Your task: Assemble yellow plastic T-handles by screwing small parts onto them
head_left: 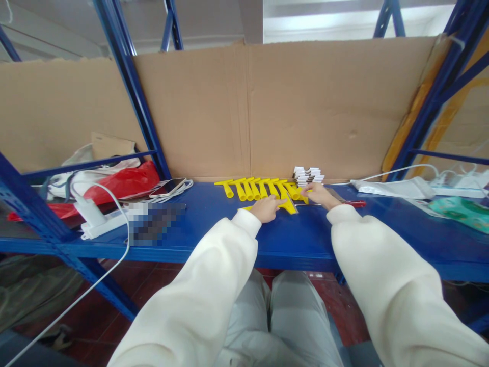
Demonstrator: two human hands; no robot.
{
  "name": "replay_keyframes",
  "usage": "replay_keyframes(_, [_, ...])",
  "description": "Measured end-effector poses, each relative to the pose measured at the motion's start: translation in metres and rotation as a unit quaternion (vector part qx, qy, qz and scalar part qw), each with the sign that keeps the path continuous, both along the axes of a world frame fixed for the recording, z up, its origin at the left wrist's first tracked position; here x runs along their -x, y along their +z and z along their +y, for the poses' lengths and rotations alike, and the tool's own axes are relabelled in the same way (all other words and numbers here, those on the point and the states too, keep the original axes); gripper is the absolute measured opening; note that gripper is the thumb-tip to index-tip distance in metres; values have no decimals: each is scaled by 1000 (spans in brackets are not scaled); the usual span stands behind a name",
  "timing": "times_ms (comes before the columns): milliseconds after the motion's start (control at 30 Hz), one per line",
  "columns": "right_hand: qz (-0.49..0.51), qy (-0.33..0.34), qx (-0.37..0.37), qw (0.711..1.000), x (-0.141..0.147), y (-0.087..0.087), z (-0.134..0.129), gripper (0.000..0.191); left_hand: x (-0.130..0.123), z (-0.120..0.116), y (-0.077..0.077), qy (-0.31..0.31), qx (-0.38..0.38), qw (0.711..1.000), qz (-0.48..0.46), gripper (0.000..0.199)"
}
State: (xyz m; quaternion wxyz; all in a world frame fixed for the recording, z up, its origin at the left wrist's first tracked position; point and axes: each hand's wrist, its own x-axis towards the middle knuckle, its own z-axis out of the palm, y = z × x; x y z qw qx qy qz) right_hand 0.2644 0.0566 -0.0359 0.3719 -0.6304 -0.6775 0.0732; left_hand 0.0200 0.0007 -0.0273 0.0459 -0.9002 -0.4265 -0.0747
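My left hand [266, 209] is closed round a yellow T-shaped scraper [289, 206], whose wide blade end points right, above the blue shelf. My right hand [318, 194] has its fingers bent and pressed together on a yellow piece at the right end of a row; its fingertips partly cover it. The row of several yellow T-shaped scrapers [250, 189] lies side by side, round handles toward me. Just behind my right hand is a stack of small white pieces [307, 175] with dark edges. A tool with a red handle [355, 203] lies beside my right wrist, its thin shaft running left.
A cardboard sheet [305, 107] stands along the back of the blue shelf [221, 234]. To the left are a white power strip [103, 225], a red bag [122, 183] and a phone [168, 187]. White packets [393, 187] and a green packet [462, 211] lie right.
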Motion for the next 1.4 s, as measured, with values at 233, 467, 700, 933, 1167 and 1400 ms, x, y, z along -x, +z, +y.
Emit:
replay_keyframes(233, [26, 141, -35, 989, 40, -4, -2, 13, -2, 2, -2, -33, -10, 999, -5, 52])
replay_keyframes(467, [-25, 130, -17, 991, 36, -7, 4, 14, -3, -2, 0, -27, -6, 1000, 7, 53])
replay_keyframes(700, [37, 100, 7, 994, 44, -4, -6, 10, -3, -6, 3, -23, -8, 1000, 11, 53])
replay_keyframes(933, [182, 31, 56, 981, 57, 2, -20, 18, -3, -7, 4, -26, -19, 999, 3, 52])
replay_keyframes(1167, [238, 14, 22, 971, 59, 8, -26, 18, -3, -6, 3, -27, -23, 999, -11, 52])
replay_keyframes(1400, [343, 116, 175, 916, 46, 19, -44, 16, -2, -3, 3, -10, -36, 998, -45, 51])
